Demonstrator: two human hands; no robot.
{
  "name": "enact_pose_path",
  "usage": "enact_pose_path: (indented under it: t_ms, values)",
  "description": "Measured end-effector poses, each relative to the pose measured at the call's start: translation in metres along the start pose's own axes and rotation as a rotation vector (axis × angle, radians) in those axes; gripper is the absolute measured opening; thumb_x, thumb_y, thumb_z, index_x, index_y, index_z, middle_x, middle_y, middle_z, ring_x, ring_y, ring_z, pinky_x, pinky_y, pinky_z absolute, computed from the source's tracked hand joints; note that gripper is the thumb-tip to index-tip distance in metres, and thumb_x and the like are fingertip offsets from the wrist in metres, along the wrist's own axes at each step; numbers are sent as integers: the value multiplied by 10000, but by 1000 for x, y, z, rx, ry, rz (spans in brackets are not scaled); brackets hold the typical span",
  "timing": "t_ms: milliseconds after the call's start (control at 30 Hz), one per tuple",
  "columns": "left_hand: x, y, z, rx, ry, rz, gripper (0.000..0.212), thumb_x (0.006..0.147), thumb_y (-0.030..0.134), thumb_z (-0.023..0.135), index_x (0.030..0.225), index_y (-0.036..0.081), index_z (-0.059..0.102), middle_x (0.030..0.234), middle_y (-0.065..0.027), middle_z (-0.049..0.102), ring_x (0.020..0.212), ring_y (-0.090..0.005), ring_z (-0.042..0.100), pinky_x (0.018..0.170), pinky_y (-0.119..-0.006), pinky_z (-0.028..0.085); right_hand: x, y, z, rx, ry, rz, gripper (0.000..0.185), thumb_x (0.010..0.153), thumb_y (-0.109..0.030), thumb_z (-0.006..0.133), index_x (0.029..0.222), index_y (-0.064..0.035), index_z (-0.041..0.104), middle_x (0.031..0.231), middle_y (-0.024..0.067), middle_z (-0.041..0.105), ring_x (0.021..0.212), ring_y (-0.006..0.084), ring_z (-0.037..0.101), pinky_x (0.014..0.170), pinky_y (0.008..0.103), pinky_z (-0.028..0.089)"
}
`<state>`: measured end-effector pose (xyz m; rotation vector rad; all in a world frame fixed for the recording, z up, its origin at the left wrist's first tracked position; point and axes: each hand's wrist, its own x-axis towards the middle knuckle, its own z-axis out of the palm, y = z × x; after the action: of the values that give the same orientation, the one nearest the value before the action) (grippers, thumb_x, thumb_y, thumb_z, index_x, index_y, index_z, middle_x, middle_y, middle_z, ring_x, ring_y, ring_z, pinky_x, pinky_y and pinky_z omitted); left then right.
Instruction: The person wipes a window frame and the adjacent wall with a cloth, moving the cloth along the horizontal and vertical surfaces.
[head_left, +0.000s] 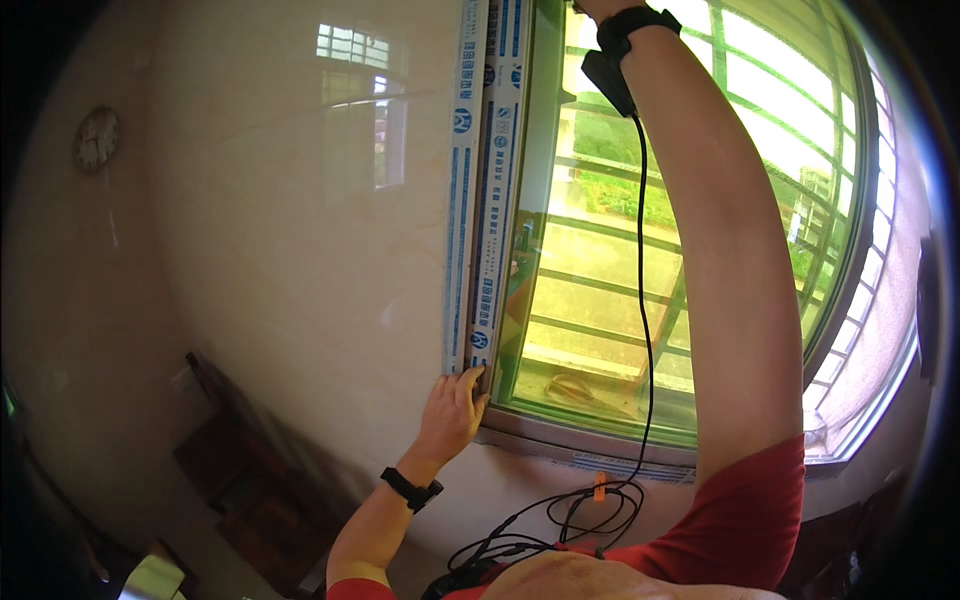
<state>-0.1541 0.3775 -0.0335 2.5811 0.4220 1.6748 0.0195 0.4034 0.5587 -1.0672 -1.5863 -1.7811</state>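
Note:
My left hand (452, 411) is at the lower left corner of a sliding window, its bent fingers touching the window frame (474, 225). Strips of white and blue printed protective film (491, 187) cover the frame's upright bars. Whether the fingertips pinch the film or only press on the frame is hard to see. My right arm reaches up across the green-tinted glass pane (600, 300). Only a small part of my right hand (606, 7) shows at the top edge; its fingers are cut off by the picture's rim.
A black cable (643, 262) hangs from a device at my right wrist and coils (592, 514) below the sill, with an orange tag (599, 486). Metal bars (607, 277) stand outside the glass. A wooden chair (262, 517) is at lower left, and a round clock (97, 139) hangs on the wall.

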Motion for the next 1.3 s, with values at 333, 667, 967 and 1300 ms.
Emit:
enact_pose_path:
  t_ms: [333, 667, 967, 1300]
  values:
    - [-12, -11, -17, -84, -134, -48, 553, 821, 41, 725, 1319, 32, 486, 1082, -169, 601, 934, -364, 582, 824, -432, 499, -33, -95, -2, 82, -163, 243, 465, 1037, -410, 371, 1323, -60, 477, 1541, 302, 263, 1449, 472, 183, 1149, 663, 113]
    - [-19, -34, -31, -180, 50, -190, 284, 880, -24, 631, 1151, 61, 618, 976, -149, 628, 829, -333, 640, 670, -375, 538, -97, -158, -3, 38, -137, 233, 536, 1024, -342, 426, 1393, 46, 422, 1524, 337, 268, 1438, 495, 209, 1134, 677, 177]
    - [-5, -72, -43, -414, 282, -478, 256, 928, -65, 580, 1175, 3, 587, 946, -86, 559, 687, -150, 567, 609, -275, 499, -213, -240, -10, 84, -120, 220, 489, 1008, -306, 491, 1349, 44, 468, 1492, 326, 322, 1415, 477, 263, 1105, 645, 251]
    - [16, -75, -68, -516, 315, -528, 280, 958, -45, 536, 1237, -26, 529, 1033, -78, 530, 673, -111, 582, 613, -246, 511, -381, -346, -58, 97, -463, 292, 328, 887, -340, 650, 1147, -142, 620, 1338, 160, 492, 1304, 345, 420, 909, 548, 421]
